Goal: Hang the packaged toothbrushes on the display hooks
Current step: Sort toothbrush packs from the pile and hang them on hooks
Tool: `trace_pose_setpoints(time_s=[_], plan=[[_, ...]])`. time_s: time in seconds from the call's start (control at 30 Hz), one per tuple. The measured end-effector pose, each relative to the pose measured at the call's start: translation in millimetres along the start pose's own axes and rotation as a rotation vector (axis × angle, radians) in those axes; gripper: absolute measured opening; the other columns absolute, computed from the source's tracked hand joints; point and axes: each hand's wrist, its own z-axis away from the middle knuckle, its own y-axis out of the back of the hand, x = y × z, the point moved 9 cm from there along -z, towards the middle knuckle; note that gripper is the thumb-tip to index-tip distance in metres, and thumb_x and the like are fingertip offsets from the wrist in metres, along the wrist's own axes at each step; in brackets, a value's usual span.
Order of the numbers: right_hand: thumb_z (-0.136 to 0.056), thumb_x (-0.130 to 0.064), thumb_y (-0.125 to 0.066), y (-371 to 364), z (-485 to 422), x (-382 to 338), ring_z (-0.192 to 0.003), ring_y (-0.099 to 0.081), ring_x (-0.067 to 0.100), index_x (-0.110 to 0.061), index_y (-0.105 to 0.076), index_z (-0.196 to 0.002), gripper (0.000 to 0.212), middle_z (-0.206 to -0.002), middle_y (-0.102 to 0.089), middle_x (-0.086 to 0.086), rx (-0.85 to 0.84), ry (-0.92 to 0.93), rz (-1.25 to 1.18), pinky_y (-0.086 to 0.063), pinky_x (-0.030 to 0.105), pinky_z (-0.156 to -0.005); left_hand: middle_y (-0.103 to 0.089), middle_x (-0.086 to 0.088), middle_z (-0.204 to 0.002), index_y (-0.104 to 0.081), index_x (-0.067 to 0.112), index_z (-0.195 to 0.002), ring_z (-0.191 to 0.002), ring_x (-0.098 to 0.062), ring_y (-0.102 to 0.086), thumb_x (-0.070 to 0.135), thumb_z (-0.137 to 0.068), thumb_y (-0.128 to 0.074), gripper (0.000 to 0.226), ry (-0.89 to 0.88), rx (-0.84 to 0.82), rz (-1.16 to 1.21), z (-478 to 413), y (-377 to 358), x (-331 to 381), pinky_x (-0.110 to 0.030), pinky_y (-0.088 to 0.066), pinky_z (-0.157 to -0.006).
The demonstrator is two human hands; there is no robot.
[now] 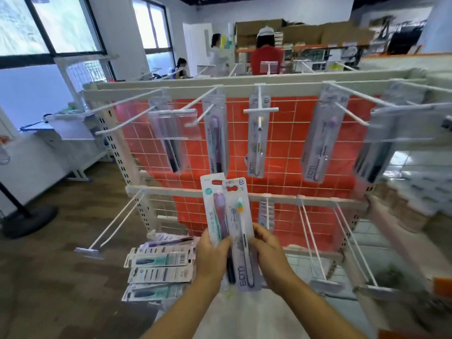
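Note:
In front of the display rack I hold two packaged toothbrushes upright, side by side. My left hand [212, 255] grips the pack with the purple brush [215, 211]. My right hand [267, 250] pinches the BDM pack with the orange-green brush head [241, 231], which overlaps the first. On the top rail's hooks [259, 99] hang several packs, among them a purple one [216, 135], a BDM one [256, 140] and another BDM one [322, 140]. The lower rail's hooks [315, 238] are mostly bare; one small pack [265, 211] hangs there.
A pile of toothbrush packs [159, 267] lies at the lower left of the rack. Long white hooks [110, 231] jut toward me at several heights. Red wire grid [288, 148] backs the rack. Three people stand far behind, beside stacked cardboard boxes [305, 30].

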Motion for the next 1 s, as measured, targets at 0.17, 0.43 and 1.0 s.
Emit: trace_pose_setpoints(time_s=[0.17, 0.43, 1.0], plan=[[-0.099, 0.002, -0.037, 13.7, -10.1, -12.3, -0.093, -0.071, 0.012, -0.026, -0.065, -0.108, 0.041, -0.1, -0.074, -0.005, -0.014, 0.007, -0.041, -0.058, 0.025, -0.074, -0.069, -0.004, -0.103, -0.062, 0.013, -0.112, -0.095, -0.019, -0.066, 0.006, -0.089, -0.064, 0.024, -0.015, -0.012, 0.023, -3.8, -16.5, 14.1, -0.03, -0.055, -0.076], [-0.102, -0.01, -0.037, 10.3, -21.5, -5.0, -0.091, -0.071, 0.01, -0.027, -0.063, -0.117, 0.034, -0.103, -0.073, -0.006, 0.038, 0.001, 0.035, -0.058, 0.028, -0.073, -0.068, -0.005, -0.103, -0.058, 0.023, -0.099, -0.098, -0.022, -0.065, 0.018, -0.095, -0.059, 0.007, -0.003, 0.027, 0.066, -15.7, -13.1, 15.3, -0.044, -0.056, -0.086], [-0.102, -0.018, -0.045, -96.9, -56.4, 3.5, -0.09, -0.071, 0.013, -0.028, -0.064, -0.106, 0.023, -0.096, -0.074, -0.007, 0.064, 0.028, 0.002, -0.059, 0.038, -0.081, -0.07, -0.006, -0.1, -0.062, 0.014, -0.107, -0.095, -0.023, -0.068, 0.017, -0.089, -0.067, 0.019, -0.025, 0.084, -0.014, -77.9, 78.7, 12.1, -0.047, -0.057, -0.084]])
